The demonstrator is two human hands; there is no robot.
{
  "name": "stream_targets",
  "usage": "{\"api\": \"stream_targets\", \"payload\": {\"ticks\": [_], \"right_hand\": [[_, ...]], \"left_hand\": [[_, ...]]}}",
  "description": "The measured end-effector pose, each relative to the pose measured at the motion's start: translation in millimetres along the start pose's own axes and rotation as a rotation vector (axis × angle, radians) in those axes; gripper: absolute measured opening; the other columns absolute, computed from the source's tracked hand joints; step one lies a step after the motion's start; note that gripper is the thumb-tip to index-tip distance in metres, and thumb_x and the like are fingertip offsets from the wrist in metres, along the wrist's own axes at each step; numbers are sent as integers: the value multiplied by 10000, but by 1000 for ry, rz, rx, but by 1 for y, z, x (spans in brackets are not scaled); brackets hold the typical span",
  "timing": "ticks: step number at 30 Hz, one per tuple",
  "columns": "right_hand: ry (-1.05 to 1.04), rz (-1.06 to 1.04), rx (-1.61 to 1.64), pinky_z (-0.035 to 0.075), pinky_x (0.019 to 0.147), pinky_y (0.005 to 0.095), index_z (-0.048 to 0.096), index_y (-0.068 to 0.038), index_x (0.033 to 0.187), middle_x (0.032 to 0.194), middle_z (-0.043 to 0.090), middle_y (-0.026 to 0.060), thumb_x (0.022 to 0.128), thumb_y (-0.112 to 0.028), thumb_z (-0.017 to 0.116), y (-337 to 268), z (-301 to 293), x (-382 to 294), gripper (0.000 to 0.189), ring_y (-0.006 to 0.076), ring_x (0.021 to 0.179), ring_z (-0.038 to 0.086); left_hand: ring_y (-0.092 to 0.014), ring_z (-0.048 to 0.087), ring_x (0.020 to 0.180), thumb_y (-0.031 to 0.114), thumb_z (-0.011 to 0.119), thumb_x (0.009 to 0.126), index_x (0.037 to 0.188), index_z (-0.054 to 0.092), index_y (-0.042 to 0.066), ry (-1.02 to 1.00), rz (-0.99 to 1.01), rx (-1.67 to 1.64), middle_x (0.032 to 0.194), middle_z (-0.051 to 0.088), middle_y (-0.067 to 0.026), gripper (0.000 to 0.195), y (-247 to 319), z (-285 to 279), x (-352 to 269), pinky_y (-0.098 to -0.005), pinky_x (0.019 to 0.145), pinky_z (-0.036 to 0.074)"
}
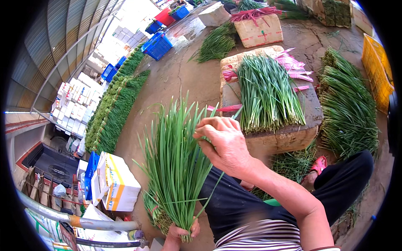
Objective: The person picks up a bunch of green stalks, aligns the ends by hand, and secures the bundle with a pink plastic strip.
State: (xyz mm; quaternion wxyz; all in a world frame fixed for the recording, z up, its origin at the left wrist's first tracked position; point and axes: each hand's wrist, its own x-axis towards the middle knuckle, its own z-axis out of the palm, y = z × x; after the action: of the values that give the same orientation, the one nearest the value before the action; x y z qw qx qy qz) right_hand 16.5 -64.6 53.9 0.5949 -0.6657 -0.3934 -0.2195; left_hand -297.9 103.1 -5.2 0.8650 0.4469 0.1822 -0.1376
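Observation:
My left hand (pixel 184 231) grips a bunch of garlic chives (pixel 179 153) by the pale stem ends, with the long green leaves fanning upward. Beside the upper leaves is my right hand (pixel 225 145), its fingers curled and pinched together; whether a blade is between them I cannot tell. To the right, a loose heap of cut chives (pixel 267 91) lies on a worn, board-topped foam box (pixel 282 141). Pink tie strips (pixel 290 64) lie beside and partly under this heap. Behind my left hand, a tied bundle of chives (pixel 157 213) rests low down.
More chives (pixel 348 106) are piled on the right, near a yellow crate (pixel 377 73). Another foam box (pixel 259 31) bears pink strips. Long rows of bundles (pixel 116 116) line the left floor, with a blue crate (pixel 157 45) beyond. A white foam box (pixel 122 185) and metal rail (pixel 78 220) stand lower left.

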Motion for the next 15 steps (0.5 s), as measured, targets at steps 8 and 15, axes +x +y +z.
{"api": "stream_targets", "payload": {"ticks": [8,15], "right_hand": [[-235,-119,-166,354,1042,500,612,-82,843,858,587,78,837,-158,669,12,5,-2,95,267,926,599],[-209,-3,-39,366,1036,509,570,-84,933,797,612,60,834,-110,660,20,6,-20,136,262,831,641]], "left_hand": [[-236,563,623,262,764,637,820,572,-2,-25,-48,57,663,568,-112,374,-3,-1,-3,-353,583,405],[-232,556,617,248,756,633,822,568,1,-35,-65,25,663,564,-112,363,0,5,0,-349,582,399]]}}
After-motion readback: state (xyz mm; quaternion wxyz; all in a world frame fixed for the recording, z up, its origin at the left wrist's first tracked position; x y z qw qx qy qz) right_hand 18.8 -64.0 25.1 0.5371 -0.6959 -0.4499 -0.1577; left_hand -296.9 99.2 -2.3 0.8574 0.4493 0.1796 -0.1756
